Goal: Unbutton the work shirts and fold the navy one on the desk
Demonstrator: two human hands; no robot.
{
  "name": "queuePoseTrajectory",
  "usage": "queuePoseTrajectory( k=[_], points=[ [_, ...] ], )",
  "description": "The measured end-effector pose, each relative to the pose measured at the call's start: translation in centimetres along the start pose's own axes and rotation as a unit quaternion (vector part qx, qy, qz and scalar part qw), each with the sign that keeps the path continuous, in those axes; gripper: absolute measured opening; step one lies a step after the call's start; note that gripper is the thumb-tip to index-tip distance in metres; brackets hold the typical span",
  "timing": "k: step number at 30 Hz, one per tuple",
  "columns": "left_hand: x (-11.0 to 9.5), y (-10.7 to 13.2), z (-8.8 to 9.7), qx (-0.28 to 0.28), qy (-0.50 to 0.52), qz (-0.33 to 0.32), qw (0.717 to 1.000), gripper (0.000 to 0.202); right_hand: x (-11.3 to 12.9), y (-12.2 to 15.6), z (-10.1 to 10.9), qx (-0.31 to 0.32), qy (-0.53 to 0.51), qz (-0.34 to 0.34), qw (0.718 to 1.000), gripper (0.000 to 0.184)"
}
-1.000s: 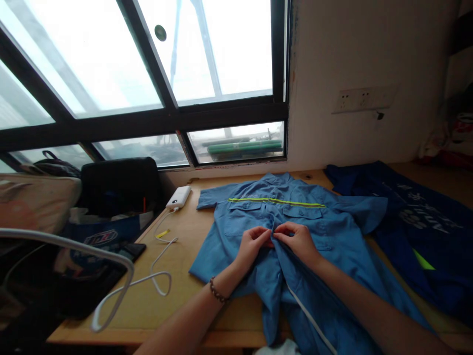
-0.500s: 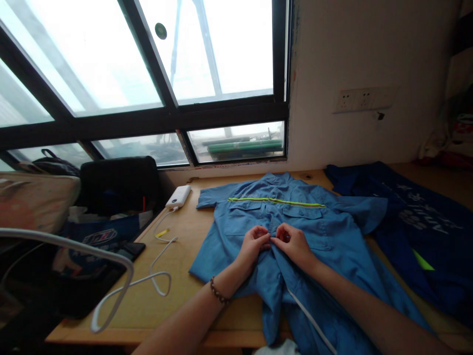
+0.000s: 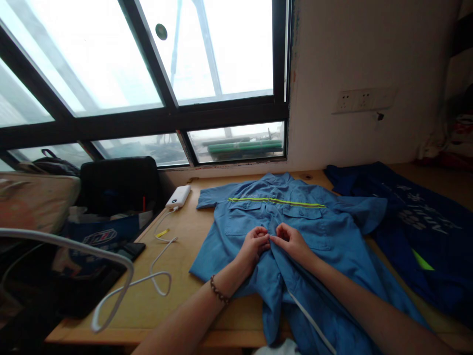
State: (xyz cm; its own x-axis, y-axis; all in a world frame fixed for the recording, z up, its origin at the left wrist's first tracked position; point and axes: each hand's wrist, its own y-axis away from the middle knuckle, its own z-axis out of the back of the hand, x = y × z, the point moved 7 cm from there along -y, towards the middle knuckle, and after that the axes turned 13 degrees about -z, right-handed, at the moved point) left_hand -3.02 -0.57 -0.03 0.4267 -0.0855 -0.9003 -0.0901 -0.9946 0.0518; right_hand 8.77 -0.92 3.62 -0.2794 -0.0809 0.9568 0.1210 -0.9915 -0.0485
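A blue short-sleeved work shirt point(image 3: 240, 227) lies spread on the wooden table, collar toward the window, a yellow-green stripe across its chest above two flap pockets. Its lower front is bunched and hangs over the near table edge. My left hand point(image 3: 254, 245), with a beaded bracelet at the wrist, pinches the shirt's front edge at the middle. Just beside it, my right hand point(image 3: 290, 241) pinches the other side of the front opening. The fingertips of both hands almost meet, and they cover whatever small part of the placket lies between them.
On the wooden table point(image 3: 185, 305), a white power bank point(image 3: 178, 197) sits at left with a white cable point(image 3: 158, 273) looping toward me. A dark blue garment point(image 3: 424, 236) lies at right. Left of the table are a black chair point(image 3: 118, 182) and bags. A window and wall sockets point(image 3: 364, 100) are behind.
Both hands stay at the same spot on the shirt front. The fingers shift only slightly, the right fingertips turning a little at the placket.
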Motion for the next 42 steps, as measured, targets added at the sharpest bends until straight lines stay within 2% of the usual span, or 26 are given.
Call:
queuePoseTrajectory(
  k=[10, 16, 19, 21, 23, 26, 28, 30, 36, 40, 42],
  points=[
    [-0.4, 0.0, -0.6, 0.011, 0.004, -0.011, 1.0, 0.043, -0.9, -0.4, -0.4, 0.034, -0.044, -0.033, 0.998, 0.029],
    [-0.9, 0.0, -1.0, 0.049, -0.025, -0.041, 0.998, 0.043, -0.9, -0.5, -0.3, 0.038, -0.072, -0.055, 0.995, 0.03],
    [-1.3, -0.1, -1.2, 0.082, -0.061, -0.054, 0.993, 0.041, -1.7, -0.7, -0.4, 0.038, -0.062, -0.094, 0.993, 0.029],
    [-1.4, -0.1, -1.3, 0.102, -0.082, -0.05, 0.99, 0.04, -2.0, -0.7, -0.4, 0.031, -0.034, -0.109, 0.993, 0.028],
    [-1.2, -0.2, -1.3, 0.109, -0.091, -0.038, 0.989, 0.038, -1.4, -0.4, 0.2, -0.019, 0.013, -0.09, 0.996, 0.026],
    [-1.0, -0.3, -1.0, 0.097, -0.093, -0.025, 0.991, 0.037, 1.2, 1.1, 1.1, -0.119, 0.128, 0.006, 0.985, 0.014],
    [-1.0, -0.3, -0.9, 0.088, -0.089, -0.027, 0.992, 0.036, 3.0, 2.3, 0.4, -0.124, 0.215, 0.074, 0.966, 0.01],
    [-1.0, -0.4, -0.8, 0.083, -0.091, -0.038, 0.992, 0.034, 3.8, 3.3, -0.7, -0.102, 0.287, 0.099, 0.947, 0.013],
    [-0.9, -0.8, -0.5, 0.071, -0.113, -0.05, 0.99, 0.033, 2.6, 4.0, -1.8, -0.082, 0.386, 0.002, 0.919, 0.01],
    [-0.8, -1.6, -0.5, 0.079, -0.112, -0.072, 0.988, 0.031, 2.9, 4.0, -1.6, -0.125, 0.401, 0.017, 0.907, 0.023],
    [-0.8, -2.2, -0.7, 0.091, -0.124, -0.089, 0.984, 0.03, 2.4, 3.3, -1.5, -0.114, 0.395, 0.019, 0.911, 0.022]
  ],
)
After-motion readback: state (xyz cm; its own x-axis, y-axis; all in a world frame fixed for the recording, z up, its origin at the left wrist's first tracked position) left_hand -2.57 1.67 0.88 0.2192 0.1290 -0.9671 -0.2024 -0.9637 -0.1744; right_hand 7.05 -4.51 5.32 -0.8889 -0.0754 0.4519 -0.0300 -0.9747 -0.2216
